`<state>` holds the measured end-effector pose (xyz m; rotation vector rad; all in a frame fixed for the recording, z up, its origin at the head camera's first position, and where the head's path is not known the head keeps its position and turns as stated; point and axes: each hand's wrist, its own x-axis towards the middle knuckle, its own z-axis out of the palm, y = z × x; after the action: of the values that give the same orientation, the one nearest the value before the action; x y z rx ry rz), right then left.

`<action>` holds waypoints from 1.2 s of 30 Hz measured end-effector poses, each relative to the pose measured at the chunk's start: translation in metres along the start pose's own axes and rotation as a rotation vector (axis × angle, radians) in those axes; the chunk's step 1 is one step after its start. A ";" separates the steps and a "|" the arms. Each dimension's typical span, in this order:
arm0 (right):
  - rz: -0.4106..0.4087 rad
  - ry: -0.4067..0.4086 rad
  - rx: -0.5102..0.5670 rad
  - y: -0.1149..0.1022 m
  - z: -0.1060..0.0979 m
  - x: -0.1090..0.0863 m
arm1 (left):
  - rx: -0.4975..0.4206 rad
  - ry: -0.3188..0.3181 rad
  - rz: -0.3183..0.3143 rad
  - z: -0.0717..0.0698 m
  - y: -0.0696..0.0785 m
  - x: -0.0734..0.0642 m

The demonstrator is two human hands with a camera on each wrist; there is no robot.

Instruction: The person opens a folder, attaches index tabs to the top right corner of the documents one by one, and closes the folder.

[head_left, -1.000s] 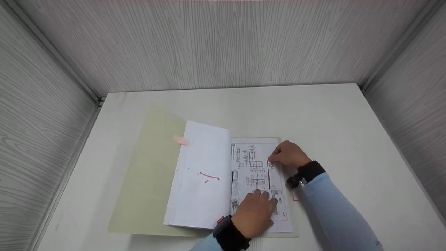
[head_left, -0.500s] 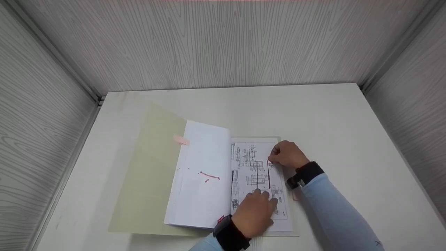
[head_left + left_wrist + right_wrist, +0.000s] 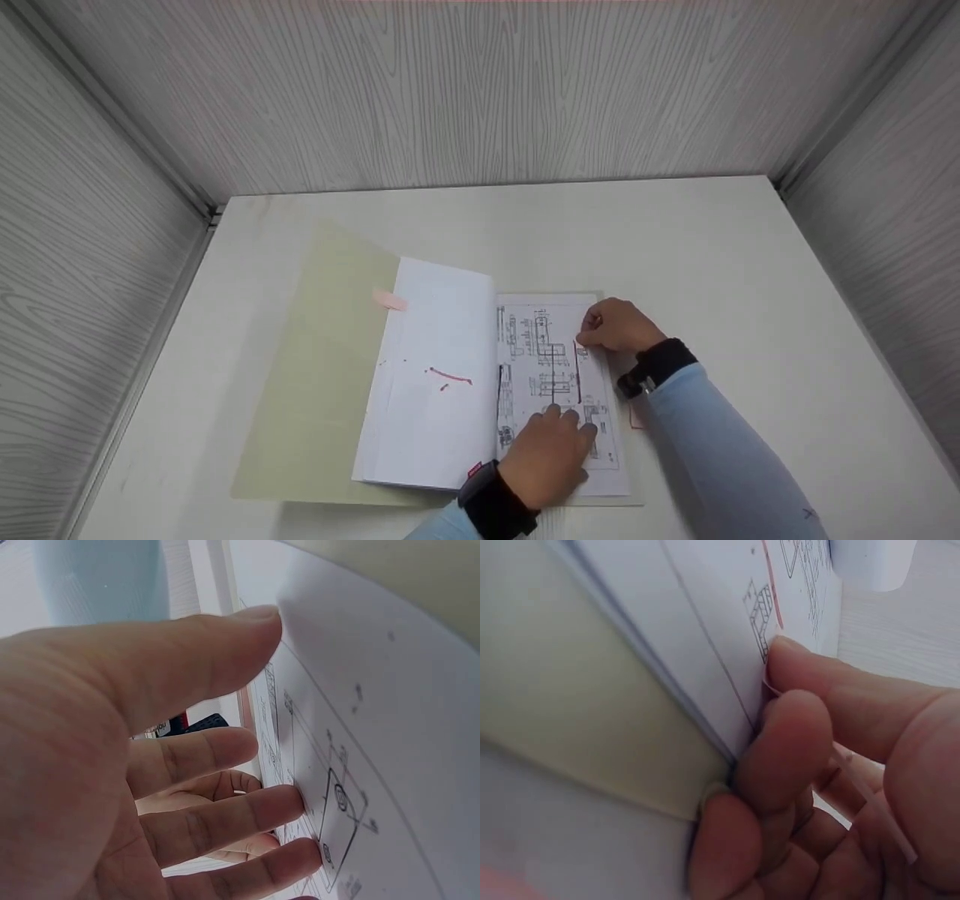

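A booklet lies spread on the table, its right page [image 3: 551,319] printed with technical drawings and crossed by a red line. My left hand [image 3: 547,459] rests on the lower part of that page. In the left wrist view its fingers [image 3: 225,821] reach straight out to the paper. At the page's right edge, my right hand [image 3: 619,326] pinches a thin pale pink sticky tab [image 3: 877,811] between thumb and forefinger. The right wrist view shows this strip nearly edge-on, one end at the page and the other sticking out behind the fingers.
Turned pages [image 3: 427,435] with red marks stand slightly raised on the left, over the pale green cover [image 3: 307,405]. Another pink tab [image 3: 390,301] sticks out from their edge. A small red outline [image 3: 636,420] shows beside the right forearm. Wood-grain panels [image 3: 450,97] enclose the white table [image 3: 675,232].
Both hands keep their places on the right page. The whole head view shifts very slightly; the booklet and its turned pages look the same.
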<state>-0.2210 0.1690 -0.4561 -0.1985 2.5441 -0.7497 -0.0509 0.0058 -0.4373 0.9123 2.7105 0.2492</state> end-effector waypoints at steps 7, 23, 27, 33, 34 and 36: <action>0.051 0.021 0.038 0.002 0.000 -0.003 | 0.005 0.008 0.000 0.001 0.000 0.000; 0.044 0.046 0.051 0.005 -0.002 -0.009 | -0.002 0.023 0.013 0.003 -0.002 0.000; 0.067 0.074 0.044 0.002 0.000 -0.009 | -0.002 0.035 0.016 0.003 -0.003 0.000; 0.041 0.057 -0.040 -0.002 0.004 -0.007 | 0.022 0.034 0.015 0.003 -0.001 -0.001; 0.029 0.047 -0.059 -0.002 0.003 -0.007 | 0.024 0.034 0.014 0.002 -0.001 -0.002; 0.020 0.028 -0.087 -0.001 0.003 -0.007 | 0.027 0.036 0.011 0.002 -0.001 -0.002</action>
<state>-0.2137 0.1684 -0.4547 -0.1922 2.6032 -0.6394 -0.0493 0.0039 -0.4394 0.9388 2.7484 0.2342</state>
